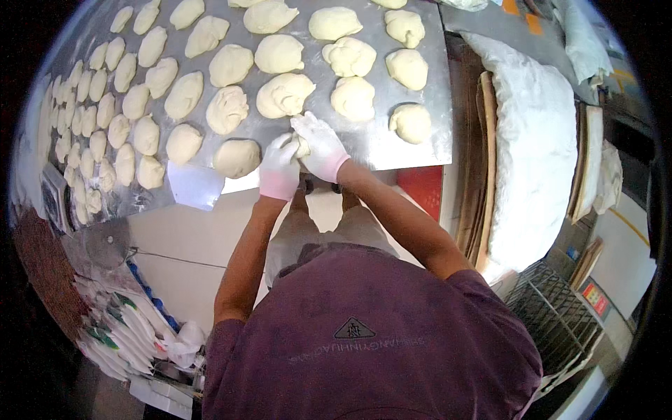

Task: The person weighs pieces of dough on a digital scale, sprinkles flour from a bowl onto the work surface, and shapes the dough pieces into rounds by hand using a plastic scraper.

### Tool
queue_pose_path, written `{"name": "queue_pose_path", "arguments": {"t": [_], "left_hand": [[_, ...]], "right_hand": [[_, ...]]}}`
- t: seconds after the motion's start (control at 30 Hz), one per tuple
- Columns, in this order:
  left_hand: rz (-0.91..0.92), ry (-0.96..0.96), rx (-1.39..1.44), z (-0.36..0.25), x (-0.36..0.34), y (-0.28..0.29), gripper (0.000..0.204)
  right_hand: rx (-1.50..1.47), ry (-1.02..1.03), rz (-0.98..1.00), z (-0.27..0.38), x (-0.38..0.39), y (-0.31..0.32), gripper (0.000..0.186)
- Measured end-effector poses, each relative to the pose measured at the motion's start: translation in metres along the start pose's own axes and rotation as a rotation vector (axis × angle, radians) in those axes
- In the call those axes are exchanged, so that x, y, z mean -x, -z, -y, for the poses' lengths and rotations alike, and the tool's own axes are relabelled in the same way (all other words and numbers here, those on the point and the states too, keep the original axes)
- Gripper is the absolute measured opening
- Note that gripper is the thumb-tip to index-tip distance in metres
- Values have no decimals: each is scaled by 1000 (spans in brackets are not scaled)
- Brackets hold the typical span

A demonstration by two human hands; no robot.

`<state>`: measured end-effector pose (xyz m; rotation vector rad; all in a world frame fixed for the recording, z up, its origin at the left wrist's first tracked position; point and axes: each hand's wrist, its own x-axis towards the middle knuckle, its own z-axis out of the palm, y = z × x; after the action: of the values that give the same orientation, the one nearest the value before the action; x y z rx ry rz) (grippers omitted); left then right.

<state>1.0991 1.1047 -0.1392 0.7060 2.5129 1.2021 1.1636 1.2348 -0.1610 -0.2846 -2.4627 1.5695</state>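
At the near edge of the metal table (378,155), both my hands wear white gloves with pink cuffs. My left hand (281,165) curls its fingers around a small pale piece of dough (302,147). From the other side my right hand (319,145) presses against the same piece, its fingers pointing away from me. The hands cover most of this dough. Just beyond them lies a larger, creased dough lump (284,96). To the left of my left hand rests a smooth dough lump (236,158).
Rows of dough lumps (183,94) cover much of the table to the left. A white sheet (199,185) lies by its near edge. To the right stand upright boards (484,161) and a white cloth-covered stack (535,147). A wire rack (553,315) stands lower right.
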Motion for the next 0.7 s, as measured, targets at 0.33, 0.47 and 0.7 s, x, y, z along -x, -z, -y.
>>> {"name": "queue_pose_path", "arguments": {"t": [0.33, 0.47, 0.7], "left_hand": [[77, -249, -162, 12, 30, -7, 27], [-55, 225, 34, 16, 20, -16, 25], [-26, -206, -124, 6, 32, -1, 24]], "right_hand": [[301, 133, 167, 2, 6, 19, 41], [429, 166, -136, -9, 6, -11, 44], [360, 156, 127, -8, 13, 11, 48]]}}
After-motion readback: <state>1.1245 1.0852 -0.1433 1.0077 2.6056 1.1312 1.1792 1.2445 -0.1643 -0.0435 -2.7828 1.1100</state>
